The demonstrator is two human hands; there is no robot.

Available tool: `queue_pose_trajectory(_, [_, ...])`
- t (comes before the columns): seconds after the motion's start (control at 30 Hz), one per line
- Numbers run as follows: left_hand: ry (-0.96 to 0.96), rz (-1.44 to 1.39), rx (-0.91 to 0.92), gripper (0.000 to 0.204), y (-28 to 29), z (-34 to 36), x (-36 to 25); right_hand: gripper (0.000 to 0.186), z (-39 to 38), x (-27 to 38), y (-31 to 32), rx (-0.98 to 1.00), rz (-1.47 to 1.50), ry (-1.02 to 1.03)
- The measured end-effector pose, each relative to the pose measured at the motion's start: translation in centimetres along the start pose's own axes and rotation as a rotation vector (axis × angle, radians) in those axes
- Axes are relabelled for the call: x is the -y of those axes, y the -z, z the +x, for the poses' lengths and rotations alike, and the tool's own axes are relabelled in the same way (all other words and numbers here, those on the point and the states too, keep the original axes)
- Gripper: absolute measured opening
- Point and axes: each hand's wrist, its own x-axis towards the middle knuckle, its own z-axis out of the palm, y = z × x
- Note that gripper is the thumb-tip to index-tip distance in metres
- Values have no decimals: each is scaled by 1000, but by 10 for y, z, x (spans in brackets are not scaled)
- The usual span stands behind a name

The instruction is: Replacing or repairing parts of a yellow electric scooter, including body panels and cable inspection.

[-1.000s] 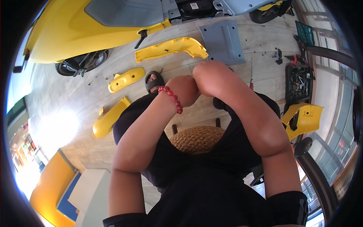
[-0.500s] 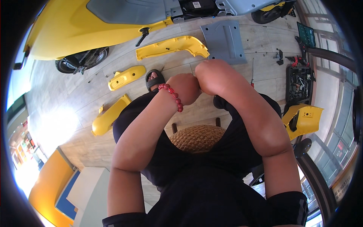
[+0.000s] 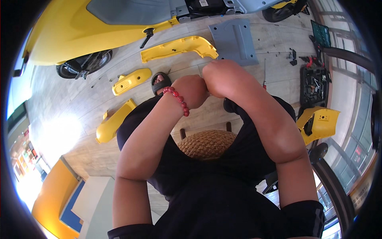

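My left hand (image 3: 190, 91) and my right hand (image 3: 218, 78) meet side by side above my lap, touching or almost touching. Their rounded backs face up, and the fingers of both are turned away out of sight. Whether anything is between them is hidden. Around my left wrist goes a red bead bracelet (image 3: 178, 99). Beyond the hands lie a long yellow curved panel (image 3: 177, 48) and a flat grey panel (image 3: 234, 42). Across the far side stands a yellow scooter (image 3: 83, 36) with a grey seat section (image 3: 131, 12).
To the left on the floor are a small yellow cover (image 3: 132, 81) and a longer yellow panel (image 3: 115, 120). A screwdriver (image 3: 265, 81), an open toolbox (image 3: 314, 85) and another yellow panel (image 3: 324, 121) lie to the right. Below me is a woven stool (image 3: 207, 144).
The view has shifted slightly, so the floor parts and scooter sit a little further left and up. My hands stay together in the same pose.
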Motion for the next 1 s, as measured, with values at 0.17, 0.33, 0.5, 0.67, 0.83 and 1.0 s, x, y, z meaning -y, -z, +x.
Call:
queue_pose_trajectory(0.17, [44,16,6,23,8,-5,-8,13,0,-1,-3,0,-24,18])
queue_pose_trajectory(0.33, [168,-29,220,33,17,-1,-10,13,2,-3,-9,-50,-45,43])
queue_pose_trajectory(0.5, [21,-98,-15,22,15,-4,-11,19,5,-4,-11,9,-56,22])
queue_pose_trajectory(0.67, [132,-98,86,27,15,-2,-12,20,3,-9,-3,54,-30,-25])
queue_pose_trajectory(0.83, [137,-85,137,33,19,-1,-4,21,-4,-14,4,40,45,-69])
queue_pose_trajectory(1.0, [203,-4,-79,40,36,-7,31,21,0,-24,3,-122,58,-283])
